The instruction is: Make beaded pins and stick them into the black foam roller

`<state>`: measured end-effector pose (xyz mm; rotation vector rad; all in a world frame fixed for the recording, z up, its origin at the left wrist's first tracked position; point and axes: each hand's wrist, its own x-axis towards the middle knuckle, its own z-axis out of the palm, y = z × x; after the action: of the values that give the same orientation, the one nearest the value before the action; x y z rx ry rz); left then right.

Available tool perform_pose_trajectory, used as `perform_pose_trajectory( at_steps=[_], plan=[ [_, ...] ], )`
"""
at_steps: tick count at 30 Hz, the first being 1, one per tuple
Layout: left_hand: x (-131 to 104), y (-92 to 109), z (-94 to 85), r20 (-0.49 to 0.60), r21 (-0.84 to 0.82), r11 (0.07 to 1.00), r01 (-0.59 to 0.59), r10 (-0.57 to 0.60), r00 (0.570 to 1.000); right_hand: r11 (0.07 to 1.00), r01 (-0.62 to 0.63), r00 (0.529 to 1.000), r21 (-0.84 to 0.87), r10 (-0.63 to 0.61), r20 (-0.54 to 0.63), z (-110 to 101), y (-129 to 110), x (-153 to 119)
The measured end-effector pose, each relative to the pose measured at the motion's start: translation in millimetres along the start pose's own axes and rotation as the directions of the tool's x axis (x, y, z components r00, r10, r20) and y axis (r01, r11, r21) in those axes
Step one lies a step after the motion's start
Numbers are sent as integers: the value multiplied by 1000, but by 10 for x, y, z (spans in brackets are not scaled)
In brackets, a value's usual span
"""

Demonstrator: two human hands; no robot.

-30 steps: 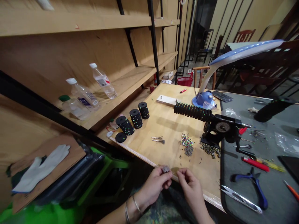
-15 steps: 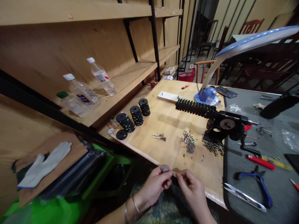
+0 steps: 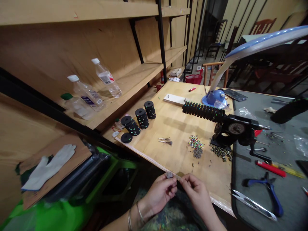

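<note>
3 capped btls [image 3: 108, 78] on shelf [image 3: 130, 86], clear, contents unclear, L hand [image 3: 162, 192] holding grey bundle [image 3: 169, 175]

Small grey bundle at the left hand: the grey bundle [image 3: 169, 175] is partly covered by the fingers of the left hand [image 3: 160, 192]; its make-up is too small to tell.
Right fingertips: whatever the right hand [image 3: 193, 187] pinches is too small to make out.
Blue-and-white desk lamp: the right edge cuts off the head of the lamp [image 3: 267, 41].
Black cylindrical roll: the roll [image 3: 290, 110] runs out at the right edge.
Multicoloured bead pile: single pieces in the pile [image 3: 195, 141] blur together.
Clear plastic bottles: print on the labels of the bottles [image 3: 92, 96] is illegible.
</note>
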<state>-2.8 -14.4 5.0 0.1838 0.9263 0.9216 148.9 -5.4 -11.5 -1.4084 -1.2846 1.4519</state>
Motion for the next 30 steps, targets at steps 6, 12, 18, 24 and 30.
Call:
perform_pose_trajectory(
  at_steps=[6, 12, 18, 24, 30],
  plan=[
    [9, 10, -8, 6, -59, 998, 11, -11, 1000, 994, 74, 995, -82, -79, -55, 16, 31, -60],
    [33, -16, -43, 34, -146, 984, 100, -96, 995, 963, 172, 978, -208, -192, -77, 58, 31, -112],
    [40, -6, -43, 35, -184, 971, 152, -148, 988, 965, 169, 978, -199, -189, -85, 94, 26, -98],
    [43, -14, -46, 43, -177, 975, 132, -126, 991, 960, 172, 980, -220, -189, -56, 102, 23, -89],
    [40, -19, -33, 39, -135, 986, 99, -95, 995, 972, 145, 985, -183, -159, -65, 111, 19, -75]
  ],
)
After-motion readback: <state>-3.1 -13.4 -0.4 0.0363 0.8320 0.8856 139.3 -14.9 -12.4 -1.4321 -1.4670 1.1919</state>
